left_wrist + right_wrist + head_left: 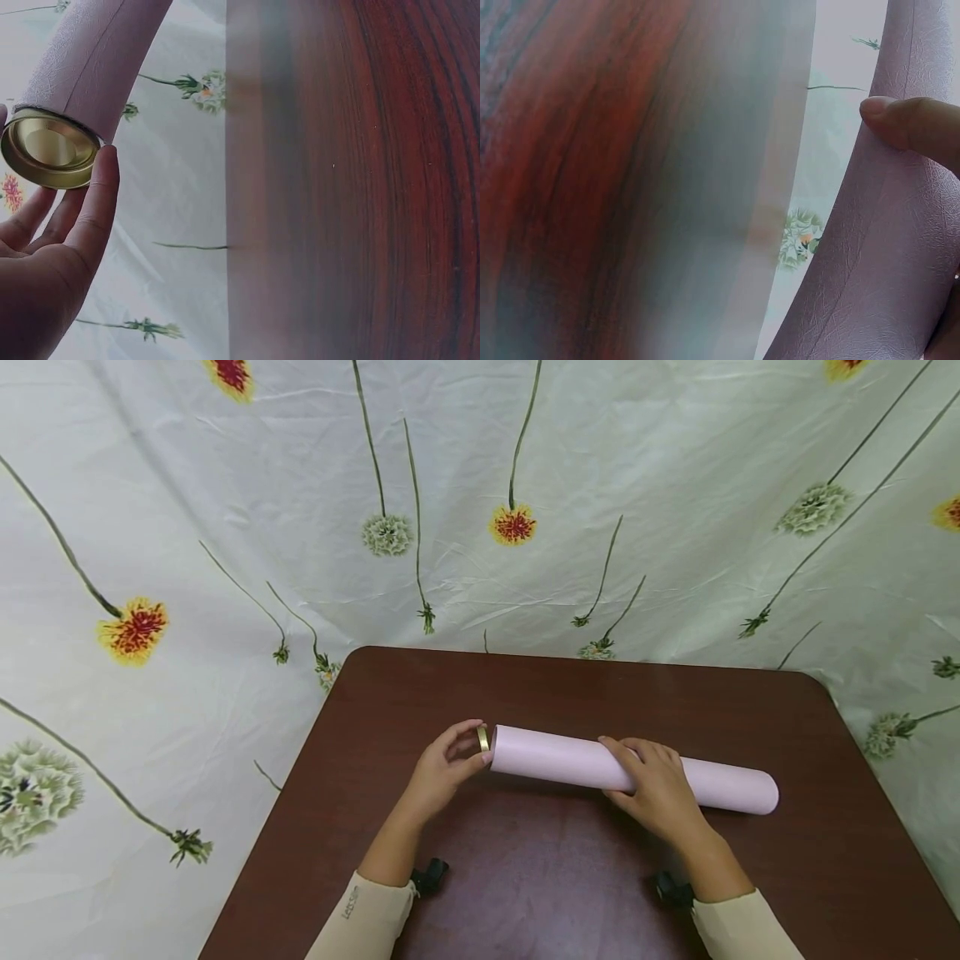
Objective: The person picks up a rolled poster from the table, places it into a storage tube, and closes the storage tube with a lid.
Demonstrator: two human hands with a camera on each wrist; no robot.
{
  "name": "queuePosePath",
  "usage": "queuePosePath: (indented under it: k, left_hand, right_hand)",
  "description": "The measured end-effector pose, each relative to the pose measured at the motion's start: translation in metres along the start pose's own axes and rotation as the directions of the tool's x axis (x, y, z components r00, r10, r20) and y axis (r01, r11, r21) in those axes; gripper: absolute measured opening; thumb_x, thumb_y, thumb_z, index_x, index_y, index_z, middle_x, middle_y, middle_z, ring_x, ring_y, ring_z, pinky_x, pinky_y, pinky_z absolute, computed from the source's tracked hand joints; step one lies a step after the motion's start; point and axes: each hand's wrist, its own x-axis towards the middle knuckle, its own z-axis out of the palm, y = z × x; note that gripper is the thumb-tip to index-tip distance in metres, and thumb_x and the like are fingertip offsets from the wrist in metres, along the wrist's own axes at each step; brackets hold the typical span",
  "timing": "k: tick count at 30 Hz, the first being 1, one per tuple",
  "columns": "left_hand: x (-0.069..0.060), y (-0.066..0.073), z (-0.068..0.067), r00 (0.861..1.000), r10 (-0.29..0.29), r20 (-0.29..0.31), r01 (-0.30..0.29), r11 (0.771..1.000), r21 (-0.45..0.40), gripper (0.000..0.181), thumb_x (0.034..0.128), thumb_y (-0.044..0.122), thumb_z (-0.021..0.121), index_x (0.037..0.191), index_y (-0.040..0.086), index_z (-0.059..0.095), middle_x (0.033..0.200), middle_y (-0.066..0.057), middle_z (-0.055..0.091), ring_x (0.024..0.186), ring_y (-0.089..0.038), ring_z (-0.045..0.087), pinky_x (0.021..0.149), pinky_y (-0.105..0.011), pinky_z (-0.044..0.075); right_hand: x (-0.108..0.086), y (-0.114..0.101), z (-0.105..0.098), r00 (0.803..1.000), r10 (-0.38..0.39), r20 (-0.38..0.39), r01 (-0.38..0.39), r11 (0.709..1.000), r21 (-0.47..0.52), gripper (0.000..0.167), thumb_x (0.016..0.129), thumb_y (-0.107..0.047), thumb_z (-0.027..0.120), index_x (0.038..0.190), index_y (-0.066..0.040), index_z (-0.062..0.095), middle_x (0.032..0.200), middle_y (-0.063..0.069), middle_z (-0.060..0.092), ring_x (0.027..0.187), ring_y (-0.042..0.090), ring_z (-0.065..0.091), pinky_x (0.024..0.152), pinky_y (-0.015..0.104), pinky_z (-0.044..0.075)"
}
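A long pale pink tube (pixel 555 758) lies crosswise above the table, its far right end lower in the head view. My right hand (pixel 656 785) grips it around the middle. In the right wrist view the thumb (pixel 907 124) presses along the tube's textured surface (pixel 877 247). At the left end, my left hand (pixel 442 768) pinches a gold metal lid (pixel 483 739) by its rim. The left wrist view shows the round, recessed lid (pixel 52 150) against the mouth of the tube, slightly tilted; how far it is seated cannot be told.
Below the hands is a dark reddish-brown wooden table (pixel 420 693) with rounded far corners. Behind it and to the sides hangs a pale cloth (pixel 300 460) printed with flowers. A dark wrist strap (pixel 430 877) sits at the left cuff, and another (pixel 672 890) at the right.
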Motion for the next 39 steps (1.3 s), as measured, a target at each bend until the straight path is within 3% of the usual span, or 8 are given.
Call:
queuePosePath:
  k: [9, 15, 26, 32, 39]
  left_hand:
    - [-0.0020, 0.0003, 0.0008, 1.000, 0.001, 0.009, -0.002, 1.000, 0.008, 0.055, 0.0942, 0.029, 0.073, 0.145, 0.024, 0.054, 0.140, -0.012, 0.061, 0.133, -0.026, 0.057, 0.106, -0.042, 0.050]
    - [-0.0028, 0.0011, 0.0012, 0.999, 0.010, 0.040, -0.010, 1.000, -0.003, 0.054, 0.0946, 0.029, 0.072, 0.146, 0.025, 0.054, 0.145, -0.010, 0.056, 0.135, -0.026, 0.055, 0.107, -0.042, 0.050]
    - [-0.0023, 0.0007, -0.0001, 0.999, 0.006, 0.050, -0.009, 0.998, 0.059, 0.053, 0.0944, 0.033, 0.072, 0.145, 0.028, 0.055, 0.146, -0.004, 0.053, 0.135, -0.025, 0.055, 0.106, -0.039, 0.051]
    - [-0.0013, -0.0021, -0.0007, 0.998, 0.024, 0.051, -0.028, 0.996, 0.086, 0.053, 0.0944, 0.031, 0.072, 0.145, 0.029, 0.055, 0.145, -0.003, 0.054, 0.133, -0.025, 0.057, 0.102, -0.032, 0.053]
    - [-0.0008, -0.0033, -0.0006, 0.999, 0.003, 0.036, -0.004, 1.000, 0.021, 0.055, 0.0913, 0.029, 0.076, 0.143, 0.027, 0.058, 0.142, -0.005, 0.055, 0.129, -0.026, 0.060, 0.096, -0.025, 0.054]
  right_hand:
    - [-0.0009, -0.0029, 0.0000, 1.000, -0.004, 0.003, 0.004, 1.000, 0.000, 0.086, 0.068, -0.022, 0.093, 0.144, -0.023, 0.054, 0.119, 0.011, 0.063, 0.115, 0.038, 0.058, 0.100, 0.057, 0.037]
    - [-0.0013, -0.0039, -0.0004, 1.000, -0.008, 0.003, 0.008, 1.000, -0.003, 0.085, 0.069, -0.022, 0.093, 0.144, -0.023, 0.054, 0.119, 0.011, 0.063, 0.115, 0.038, 0.058, 0.100, 0.057, 0.037]
    - [-0.0018, -0.0042, -0.0013, 1.000, -0.022, -0.005, 0.022, 1.000, -0.007, 0.086, 0.068, -0.022, 0.094, 0.144, -0.023, 0.054, 0.118, 0.010, 0.063, 0.114, 0.037, 0.059, 0.099, 0.057, 0.038]
    - [-0.0008, -0.0052, -0.0005, 1.000, -0.027, -0.001, 0.027, 1.000, -0.004, 0.084, 0.068, -0.022, 0.094, 0.143, -0.022, 0.055, 0.118, 0.010, 0.063, 0.114, 0.038, 0.059, 0.099, 0.057, 0.038]
    - [-0.0015, -0.0068, 0.0023, 1.000, -0.022, 0.005, 0.022, 1.000, 0.008, 0.086, 0.068, -0.024, 0.094, 0.144, -0.024, 0.054, 0.118, 0.010, 0.063, 0.114, 0.038, 0.058, 0.098, 0.056, 0.038]
